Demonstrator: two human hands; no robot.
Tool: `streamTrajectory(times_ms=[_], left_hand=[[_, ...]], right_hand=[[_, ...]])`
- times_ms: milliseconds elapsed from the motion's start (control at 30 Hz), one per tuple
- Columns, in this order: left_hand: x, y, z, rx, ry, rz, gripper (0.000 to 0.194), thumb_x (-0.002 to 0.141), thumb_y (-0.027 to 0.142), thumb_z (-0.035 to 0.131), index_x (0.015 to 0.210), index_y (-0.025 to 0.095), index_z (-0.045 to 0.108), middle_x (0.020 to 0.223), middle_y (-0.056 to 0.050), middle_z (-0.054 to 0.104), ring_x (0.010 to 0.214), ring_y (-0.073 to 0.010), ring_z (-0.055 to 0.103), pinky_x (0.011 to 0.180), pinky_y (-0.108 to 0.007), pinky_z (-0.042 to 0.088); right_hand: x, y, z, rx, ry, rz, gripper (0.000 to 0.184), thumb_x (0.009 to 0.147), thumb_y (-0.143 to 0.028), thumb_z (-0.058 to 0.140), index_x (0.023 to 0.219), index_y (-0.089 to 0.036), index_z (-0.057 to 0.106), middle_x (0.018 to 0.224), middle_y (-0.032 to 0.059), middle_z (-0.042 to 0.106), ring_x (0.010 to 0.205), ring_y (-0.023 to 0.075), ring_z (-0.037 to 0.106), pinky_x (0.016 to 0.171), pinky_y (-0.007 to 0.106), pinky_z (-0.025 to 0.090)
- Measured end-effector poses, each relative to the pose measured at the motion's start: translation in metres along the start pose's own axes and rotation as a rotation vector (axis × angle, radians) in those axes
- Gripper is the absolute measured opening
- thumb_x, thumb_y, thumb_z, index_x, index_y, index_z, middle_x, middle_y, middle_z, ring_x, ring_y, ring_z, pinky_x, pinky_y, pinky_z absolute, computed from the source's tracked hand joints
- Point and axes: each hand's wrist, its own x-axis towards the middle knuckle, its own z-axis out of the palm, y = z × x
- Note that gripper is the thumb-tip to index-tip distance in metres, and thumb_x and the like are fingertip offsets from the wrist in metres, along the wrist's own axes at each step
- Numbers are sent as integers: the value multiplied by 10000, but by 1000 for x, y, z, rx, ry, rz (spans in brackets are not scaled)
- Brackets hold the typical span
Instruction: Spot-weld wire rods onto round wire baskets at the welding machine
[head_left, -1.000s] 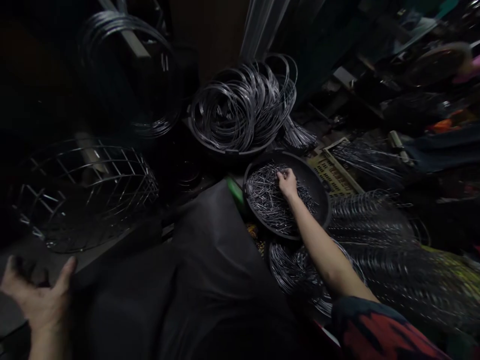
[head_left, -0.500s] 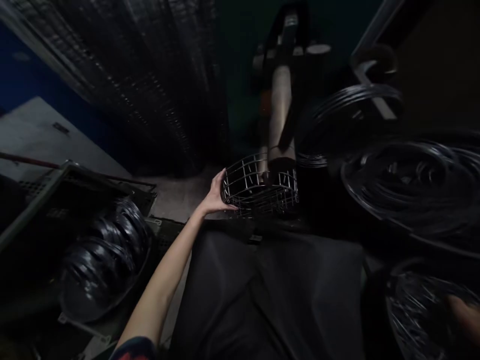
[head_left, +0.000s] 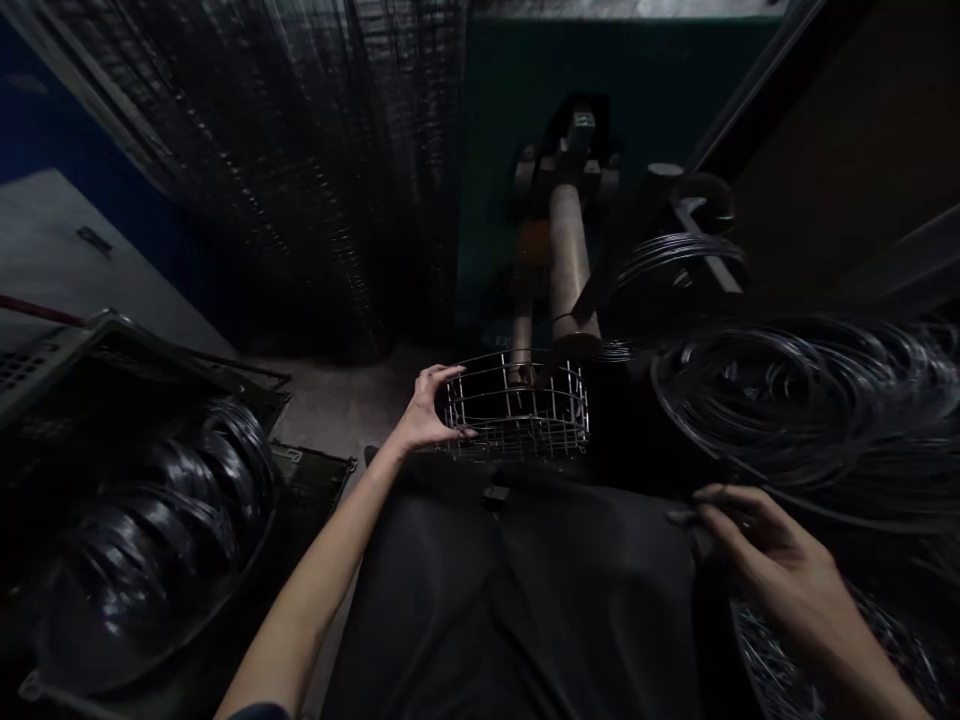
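now, left hand [head_left: 424, 415] grip on wire basket [head_left: 517, 410] rim, right hand [head_left: 765, 550] fingers loose, holding nothing visible

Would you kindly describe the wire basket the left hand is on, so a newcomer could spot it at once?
Start at the brown cylindrical machine shaft in the middle of the view; the wire basket sits right at its foot, just beyond the dark cloth. The left hand grips its left rim. Unlike the loose wire coils to its right, it is a rigid round cage of welded bars.
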Motion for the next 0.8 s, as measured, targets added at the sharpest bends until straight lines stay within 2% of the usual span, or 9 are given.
streamTrajectory(times_ms=[100, 167, 267, 367, 433, 533, 667, 733, 800], left_hand=[[-2, 15, -5, 23, -42, 28, 773, 524, 488, 857, 1206, 261, 573, 1318, -103, 297, 1288, -327, 318, 1072, -515, 356], [-3, 22, -7, 65, -62, 42, 756, 527, 487, 854, 1198, 265, 584, 1316, -103, 288, 1280, -333, 307, 1067, -536, 350], [-4, 29, -9, 119, -67, 66, 755, 531, 479, 850, 1203, 265, 580, 1316, -106, 288, 1267, -338, 309, 1058, -555, 347], [-7, 38, -9, 169, -94, 142, 734, 560, 449, 834, 1220, 265, 571, 1322, -109, 287, 1267, -339, 308, 1053, -550, 350], [-10, 45, -6, 179, -90, 171, 739, 563, 432, 834, 1230, 261, 564, 1318, -114, 291, 1262, -342, 310, 1045, -545, 356], [-10, 54, 0, 174, -65, 193, 731, 572, 429, 834, 1226, 239, 568, 1303, -133, 307, 1239, -348, 323, 1033, -539, 357], [-7, 64, 9, 176, -68, 216, 746, 566, 477, 833, 1220, 231, 571, 1303, -143, 312, 1225, -357, 328, 1042, -553, 329], [-5, 67, 12, 156, -76, 183, 754, 563, 472, 835, 1226, 236, 564, 1316, -138, 304, 1240, -358, 312, 1042, -542, 342], [-3, 70, 14, 134, -81, 147, 740, 572, 437, 834, 1230, 235, 561, 1325, -135, 295, 1252, -356, 301, 1040, -524, 358]], right_hand=[[11, -37, 25, 122, -202, 4, 379, 733, -529, 671, 966, -238, 601, 678, 29, 639, 615, 200, 627, 572, 314, 515], [17, -58, 39, 138, -366, -55, 362, 759, -498, 659, 984, -216, 625, 742, 26, 651, 679, 179, 625, 630, 286, 509], [29, -81, 58, 94, -570, -84, 290, 793, -464, 632, 877, -191, 680, 850, 40, 684, 804, 186, 629, 716, 275, 490], [43, -92, 77, -7, -668, -60, 290, 815, -456, 609, 842, -184, 707, 806, 25, 700, 780, 189, 638, 693, 270, 477], [47, -95, 88, -153, -646, -134, 257, 838, -415, 599, 836, -187, 718, 786, 19, 709, 756, 185, 647, 680, 266, 468], [44, -94, 101, -472, -495, -352, 224, 871, -365, 590, 902, -188, 725, 848, 37, 726, 755, 188, 663, 677, 267, 458], [29, -85, 105, -851, -383, -605, 374, 896, -426, 563, 1155, -171, 648, 1037, 87, 711, 799, 226, 682, 586, 273, 447], [24, -76, 105, -960, -357, -691, 430, 900, -409, 559, 1245, -154, 589, 1127, 103, 681, 741, 217, 686, 519, 271, 424], [23, -68, 103, -1000, -321, -762, 380, 923, -336, 520, 1256, -165, 581, 1161, 89, 666, 648, 190, 678, 474, 272, 400]])
